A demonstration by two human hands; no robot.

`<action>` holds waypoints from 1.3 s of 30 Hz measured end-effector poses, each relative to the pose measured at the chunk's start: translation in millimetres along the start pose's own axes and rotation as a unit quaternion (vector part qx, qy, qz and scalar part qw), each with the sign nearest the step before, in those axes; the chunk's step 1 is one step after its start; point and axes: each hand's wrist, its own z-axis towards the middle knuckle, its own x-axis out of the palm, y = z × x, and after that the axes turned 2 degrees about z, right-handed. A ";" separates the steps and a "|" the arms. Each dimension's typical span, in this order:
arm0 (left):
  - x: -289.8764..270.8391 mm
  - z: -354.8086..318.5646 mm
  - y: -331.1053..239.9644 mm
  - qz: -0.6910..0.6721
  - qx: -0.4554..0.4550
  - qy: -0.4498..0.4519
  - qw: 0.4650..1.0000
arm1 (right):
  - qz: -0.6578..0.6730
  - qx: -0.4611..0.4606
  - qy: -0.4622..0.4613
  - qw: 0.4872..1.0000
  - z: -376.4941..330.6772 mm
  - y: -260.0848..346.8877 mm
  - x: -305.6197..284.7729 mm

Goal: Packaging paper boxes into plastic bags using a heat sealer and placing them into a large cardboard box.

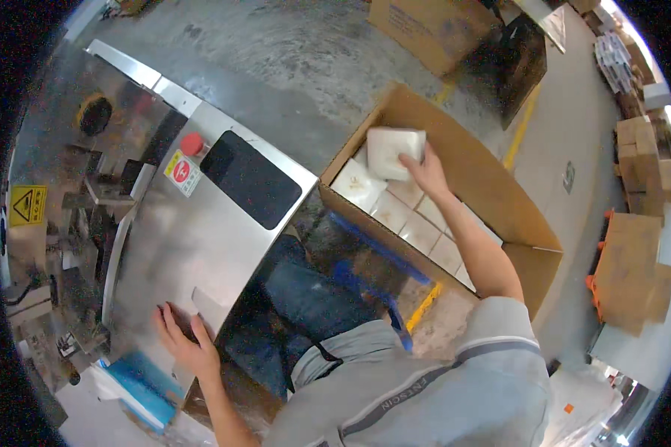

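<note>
My right hand [428, 176] grips a white, square, soft-looking wrapped pack [392, 146], its thumb lying over the pack's near corner. The pack is at the far left end of an open cardboard box [466, 138]. Similar white packs [417, 235] lie side by side in rows inside that box; my right forearm hides some of them. My left hand [190, 344] has its fingers apart and holds nothing. It is at the near part of a steel machine top [224, 257], beside a small pale patch on the metal.
A dark panel [251, 179], a red button [191, 144] and a yellow warning label [28, 205] are on the machine. Under the box shows a blue frame [380, 246]. Another large carton [432, 33] stands beyond, and stacked cartons [641, 160] line the right.
</note>
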 end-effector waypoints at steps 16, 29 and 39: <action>0.6 -1.5 2.3 0.007 -0.006 -0.002 1.000 | -0.223 -0.155 -0.088 0.958 14.2 17.4 13.5; -9.8 -7.6 13.5 -0.138 -0.053 -0.009 0.989 | 0.105 0.314 0.195 0.923 -12.8 1.3 -3.7; -157.3 -45.7 265.0 0.129 -0.446 -0.002 0.886 | 0.184 0.045 0.134 0.973 -116.4 195.7 -41.3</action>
